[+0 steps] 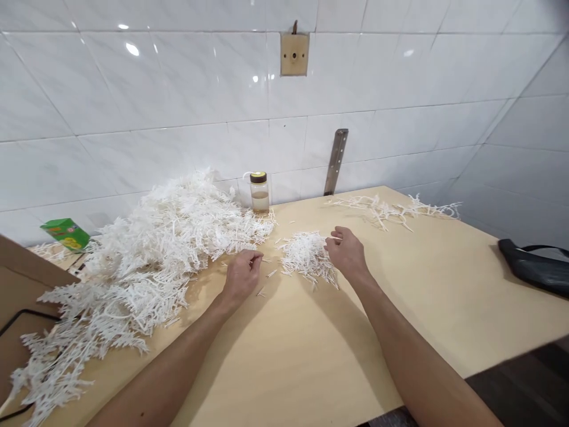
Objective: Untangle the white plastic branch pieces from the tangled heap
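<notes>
My left hand [243, 276] is over the table between two heaps, its fingertips pinched together; whatever is between them is too small to name. To its left spreads a large pile of white branched plastic sprigs [169, 237]. Ahead and to the right of it lies a small heap of short white sticks [306, 255], with a few strays around it. At the right edge of that heap is my right hand [347, 252], fingers curled in. A thin pale bit shows at its fingertips, but I cannot make out what it is.
Bare white stems [395, 210] lie at the table's back right. By the tiled wall stand a jar of liquid with a dark lid [259, 193] and a metal bracket [336, 161]. A green box [66, 233] and cardboard [26, 290] are at left, a black bag [536, 267] at right.
</notes>
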Demonstrator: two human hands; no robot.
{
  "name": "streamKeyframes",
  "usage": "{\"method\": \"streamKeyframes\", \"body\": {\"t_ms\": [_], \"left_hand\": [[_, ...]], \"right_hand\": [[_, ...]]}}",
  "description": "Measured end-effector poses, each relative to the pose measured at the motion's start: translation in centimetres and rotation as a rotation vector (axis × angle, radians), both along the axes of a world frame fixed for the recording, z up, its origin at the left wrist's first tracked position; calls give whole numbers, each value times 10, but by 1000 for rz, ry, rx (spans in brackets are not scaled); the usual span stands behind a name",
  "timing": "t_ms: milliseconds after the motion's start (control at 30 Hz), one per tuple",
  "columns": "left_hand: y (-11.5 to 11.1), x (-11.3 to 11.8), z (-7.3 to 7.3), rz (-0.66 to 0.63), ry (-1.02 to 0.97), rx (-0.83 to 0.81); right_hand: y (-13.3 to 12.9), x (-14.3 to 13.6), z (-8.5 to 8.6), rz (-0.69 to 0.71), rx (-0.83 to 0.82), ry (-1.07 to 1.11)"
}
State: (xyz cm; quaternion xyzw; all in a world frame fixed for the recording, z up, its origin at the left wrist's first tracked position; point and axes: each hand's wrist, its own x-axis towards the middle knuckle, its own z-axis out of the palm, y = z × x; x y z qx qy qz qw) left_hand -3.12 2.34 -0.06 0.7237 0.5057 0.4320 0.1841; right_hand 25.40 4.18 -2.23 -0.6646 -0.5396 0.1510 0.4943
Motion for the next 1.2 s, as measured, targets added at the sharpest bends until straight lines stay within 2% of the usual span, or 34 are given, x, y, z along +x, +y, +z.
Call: {"method": "streamKeyframes", "body": {"t_ms": [67, 167, 267, 400, 500, 700, 767, 867, 1000, 1033, 1100, 1133, 1200], "left_hand": [[1, -3, -3, -1, 145, 140], [-2, -4, -7, 7, 394, 184], [-4, -4, -2, 167, 542, 116], [1, -9, 17, 371, 675, 31], [8, -13, 25, 450, 714, -31], [12, -11, 17, 296, 689, -11], [9, -11, 22, 286, 608, 49], [-2, -11, 44, 322, 466, 117], [-19, -17, 95, 216, 452, 173], [-19, -21, 107, 252, 424, 217], [-12, -34, 125, 432, 399, 275], [-5, -42, 129, 520, 432, 268], [14, -58, 127, 616, 547, 156]], "right_hand": [[1, -12, -6, -2, 19, 8], [1, -20, -10, -5, 56, 8], [1, -20, -9, -19, 50, 6], [-1, -22, -6, -24, 33, 0], [-3, -27, -2, -15, 10, -7], [-10, -39, 6, 27, -1, -18], [-12, -42, 7, 48, 13, -8], [-16, -46, 8, 85, 0, 16], [-20, -50, 10, 101, -23, -18], [-21, -50, 11, 101, -28, -34], [-23, -52, 13, 105, -39, -52], [-24, -53, 14, 110, -42, -53], [-26, -54, 16, 116, -44, -55]]}}
